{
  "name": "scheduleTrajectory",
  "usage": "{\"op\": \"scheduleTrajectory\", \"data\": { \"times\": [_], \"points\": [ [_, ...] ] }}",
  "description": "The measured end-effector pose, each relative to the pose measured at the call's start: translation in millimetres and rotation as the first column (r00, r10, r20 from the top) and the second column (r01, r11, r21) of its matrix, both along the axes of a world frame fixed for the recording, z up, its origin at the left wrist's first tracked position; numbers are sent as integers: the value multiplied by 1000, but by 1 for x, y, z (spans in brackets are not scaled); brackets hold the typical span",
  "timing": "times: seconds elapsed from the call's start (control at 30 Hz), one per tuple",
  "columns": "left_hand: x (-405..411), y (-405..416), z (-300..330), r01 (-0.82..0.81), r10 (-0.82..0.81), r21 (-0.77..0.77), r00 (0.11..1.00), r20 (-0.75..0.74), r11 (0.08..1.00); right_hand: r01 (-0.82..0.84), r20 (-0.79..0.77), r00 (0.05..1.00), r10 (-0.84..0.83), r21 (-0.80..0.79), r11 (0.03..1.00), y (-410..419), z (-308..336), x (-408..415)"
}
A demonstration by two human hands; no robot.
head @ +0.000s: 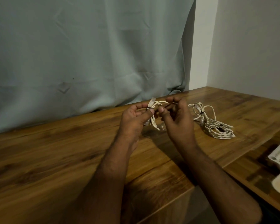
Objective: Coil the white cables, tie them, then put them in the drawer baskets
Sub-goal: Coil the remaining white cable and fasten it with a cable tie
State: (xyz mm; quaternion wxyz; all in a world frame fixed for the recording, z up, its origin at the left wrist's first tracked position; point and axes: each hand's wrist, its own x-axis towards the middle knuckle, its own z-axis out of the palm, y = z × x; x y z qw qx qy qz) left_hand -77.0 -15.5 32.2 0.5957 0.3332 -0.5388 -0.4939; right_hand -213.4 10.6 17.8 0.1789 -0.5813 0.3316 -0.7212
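- Wooden table (71,159): L hand (132,120) and R hand (178,120) above it, both pinching white cable (153,122).
- 2nd cable bundle (217,128) lies on table, right of hands.
- Curtain (87,54) behind table.

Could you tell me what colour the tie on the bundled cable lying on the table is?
Black, on the cable bundle; head view.

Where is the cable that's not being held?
In the head view, the loose white cable lies on the wooden table, right of the right hand.

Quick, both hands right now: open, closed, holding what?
Left hand: closed, gripping the coiled white cable near its connector.
Right hand: closed, fingers pinching the same cable.
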Motion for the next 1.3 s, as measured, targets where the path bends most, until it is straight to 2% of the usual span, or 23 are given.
{"op": "scheduleTrajectory", "data": {
  "times": [0.2,0.33,0.53,0.7,0.83,1.13,1.3],
  "points": [
    [-9,8,0,63,-63,7,998,-6,998,147,90,985,-150,47,988,0,0,-7],
    [-17,11,-3,85,-83,34,996,-43,996,193,85,977,-194,19,981,1,2,-8],
    [-16,14,0,13,-5,91,996,-87,996,226,-94,968,-233,-77,971,7,2,-5],
    [-15,15,0,-91,108,131,986,-124,987,283,-277,914,-297,-91,955,0,-4,-9],
    [-13,14,0,-110,128,136,983,-129,985,217,-345,909,-234,-90,972,-3,-5,-7],
    [-6,7,1,-140,160,144,977,-141,980,7,-311,950,7,42,999,-5,-5,-8],
    [0,5,-3,-163,191,183,970,-150,969,14,-403,915,7,48,999,-9,-8,-8]
  ]
}}
